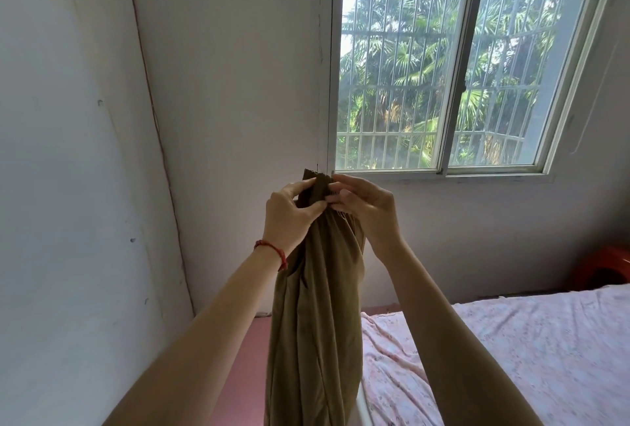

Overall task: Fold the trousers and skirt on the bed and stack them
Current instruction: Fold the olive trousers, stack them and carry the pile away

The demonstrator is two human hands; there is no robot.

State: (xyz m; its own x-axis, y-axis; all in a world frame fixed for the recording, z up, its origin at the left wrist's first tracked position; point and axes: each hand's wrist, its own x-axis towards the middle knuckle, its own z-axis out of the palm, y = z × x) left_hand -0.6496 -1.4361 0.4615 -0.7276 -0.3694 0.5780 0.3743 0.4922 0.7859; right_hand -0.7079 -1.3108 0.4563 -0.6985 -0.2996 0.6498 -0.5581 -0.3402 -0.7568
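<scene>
Up in the air hangs the long olive-brown soft-fabric garment (313,306), limp and draping in vertical folds beside the pink floral-sheeted bed (511,350). Its ribbed waistband (318,183) is bunched between both hands: left hand (289,217) pinching it, right hand (364,211) pinching alongside. Best move, I'd say: match the waistband edges before lowering it flat.
</scene>
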